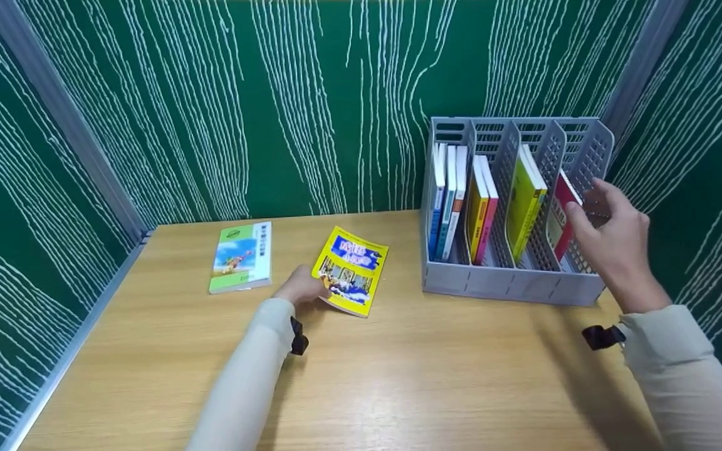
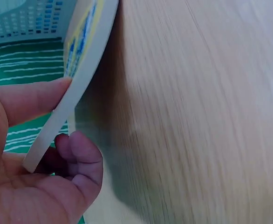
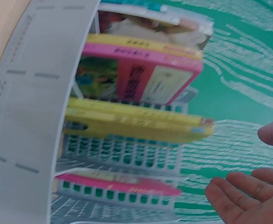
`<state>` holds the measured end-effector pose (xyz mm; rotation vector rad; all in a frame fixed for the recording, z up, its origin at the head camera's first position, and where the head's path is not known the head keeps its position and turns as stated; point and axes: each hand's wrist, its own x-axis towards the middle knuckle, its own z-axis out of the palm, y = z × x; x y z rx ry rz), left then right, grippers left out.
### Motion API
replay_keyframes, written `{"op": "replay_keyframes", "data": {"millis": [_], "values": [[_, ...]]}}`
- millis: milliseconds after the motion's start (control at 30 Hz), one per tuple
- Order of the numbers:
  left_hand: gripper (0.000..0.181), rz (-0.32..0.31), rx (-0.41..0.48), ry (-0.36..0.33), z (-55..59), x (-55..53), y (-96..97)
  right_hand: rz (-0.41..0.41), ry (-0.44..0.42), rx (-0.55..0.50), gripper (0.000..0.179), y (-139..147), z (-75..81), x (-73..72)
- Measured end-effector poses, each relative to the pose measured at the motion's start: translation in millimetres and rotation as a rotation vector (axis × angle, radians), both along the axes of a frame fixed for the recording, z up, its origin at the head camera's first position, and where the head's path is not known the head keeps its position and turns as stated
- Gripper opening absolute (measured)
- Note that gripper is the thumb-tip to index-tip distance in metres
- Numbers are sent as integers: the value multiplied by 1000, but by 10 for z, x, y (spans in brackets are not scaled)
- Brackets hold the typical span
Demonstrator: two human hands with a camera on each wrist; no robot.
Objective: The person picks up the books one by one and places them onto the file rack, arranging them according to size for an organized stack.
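Left hand (image 1: 301,287) pinching near edge of yellow book (image 1: 351,269) lifted off wooden desk (image 1: 398,376), cover lettering unreadable; at two o'clock, right hand (image 1: 612,241), fingers loosely spread, beside red book (image 1: 563,216) in rightmost slot of grey file rack (image 1: 511,282).

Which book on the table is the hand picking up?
The yellow book, which the left hand pinches by its edge and tilts up off the table. The green book lies flat and untouched farther left.
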<state>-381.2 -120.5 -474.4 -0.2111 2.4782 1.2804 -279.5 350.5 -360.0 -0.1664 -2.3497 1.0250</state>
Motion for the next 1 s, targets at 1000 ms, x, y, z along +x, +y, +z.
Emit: {"op": "replay_keyframes", "data": {"millis": [1000], "values": [[44, -100, 223, 352, 118, 374, 310, 254, 129, -19, 50, -899, 147, 396]]}}
